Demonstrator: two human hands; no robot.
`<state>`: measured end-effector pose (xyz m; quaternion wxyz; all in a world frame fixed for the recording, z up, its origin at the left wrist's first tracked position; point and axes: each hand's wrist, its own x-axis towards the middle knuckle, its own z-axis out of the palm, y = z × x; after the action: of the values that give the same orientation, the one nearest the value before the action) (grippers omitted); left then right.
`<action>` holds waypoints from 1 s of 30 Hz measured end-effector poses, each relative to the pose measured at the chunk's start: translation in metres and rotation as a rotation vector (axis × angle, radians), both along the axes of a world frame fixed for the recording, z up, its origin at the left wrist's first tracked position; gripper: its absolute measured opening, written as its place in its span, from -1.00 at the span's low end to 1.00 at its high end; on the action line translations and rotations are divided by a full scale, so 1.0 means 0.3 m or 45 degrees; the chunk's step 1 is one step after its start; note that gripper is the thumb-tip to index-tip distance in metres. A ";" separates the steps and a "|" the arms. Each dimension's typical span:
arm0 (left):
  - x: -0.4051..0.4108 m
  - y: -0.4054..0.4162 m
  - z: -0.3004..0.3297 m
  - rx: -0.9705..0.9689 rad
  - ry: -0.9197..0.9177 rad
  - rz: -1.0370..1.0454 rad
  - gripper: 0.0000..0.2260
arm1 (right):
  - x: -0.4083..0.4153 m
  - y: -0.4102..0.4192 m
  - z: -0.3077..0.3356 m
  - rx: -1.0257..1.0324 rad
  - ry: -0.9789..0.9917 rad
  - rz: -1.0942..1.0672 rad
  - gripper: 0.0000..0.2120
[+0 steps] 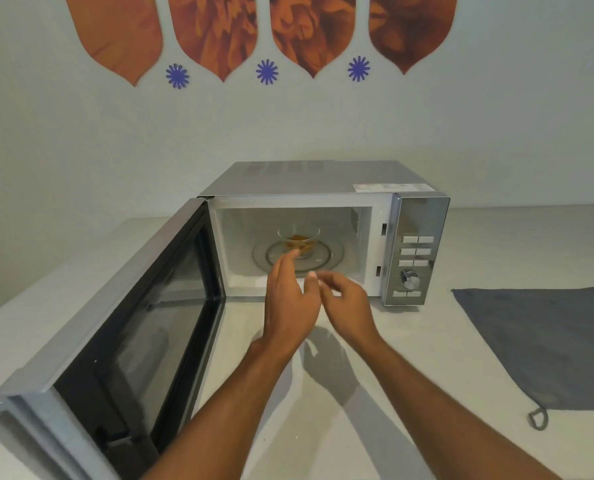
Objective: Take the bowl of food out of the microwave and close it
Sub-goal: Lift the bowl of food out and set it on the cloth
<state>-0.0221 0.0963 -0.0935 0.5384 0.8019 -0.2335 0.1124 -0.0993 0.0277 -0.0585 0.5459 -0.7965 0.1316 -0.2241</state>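
Bowl (299,242) and food sit inside the microwave (326,209), at the middle of the round glass turntable (326,259). It is a small clear glass bowl, upright, with an orange-brown food in it. The microwave stands on a pale countertop (461,341) against a light wall, and its door (122,327) is swung wide open on the left, the dark inner window facing the camera. The control panel (415,251), with rows of buttons and a round knob (409,278), is on the right side of the front.

Both bare arms reach forward toward the open cavity. The left hand (288,303) is held out in front of the opening with its fingers (286,263) stretched long and loosely together, the tips overlapping the lower edge of the bowl in the view; whether they touch the bowl cannot be told. It holds nothing. The right hand (349,303) is just beside the left, lower and nearer the front edge of the cavity, fingers (323,277) loosely curled and partly spread, also empty. The two hands are close together, nearly touching at the thumbs.

A grey cloth (544,344) with a small hanging loop lies flat on the countertop, to the right of the microwave and well apart from the hands.
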 end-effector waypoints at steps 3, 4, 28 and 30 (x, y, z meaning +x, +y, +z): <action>0.096 -0.071 0.020 -0.056 0.024 0.018 -0.59 | 0.063 -0.072 0.048 0.063 -0.012 -0.029 -0.67; 0.127 -0.091 0.024 -0.049 0.022 0.026 -0.59 | 0.089 -0.097 0.058 0.085 -0.018 -0.031 -0.66; 0.819 -0.329 -0.101 -0.043 0.697 0.196 -0.62 | 0.840 -0.504 -0.203 0.261 0.266 -0.185 -0.75; 0.841 -0.340 -0.102 0.012 0.693 0.200 -0.63 | 0.863 -0.507 -0.213 0.261 0.273 -0.191 -0.79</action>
<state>0.2302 -0.0058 -0.1242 0.5673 0.8206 -0.0182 -0.0666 0.1597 -0.1244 -0.1225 0.5889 -0.7439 0.2704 -0.1634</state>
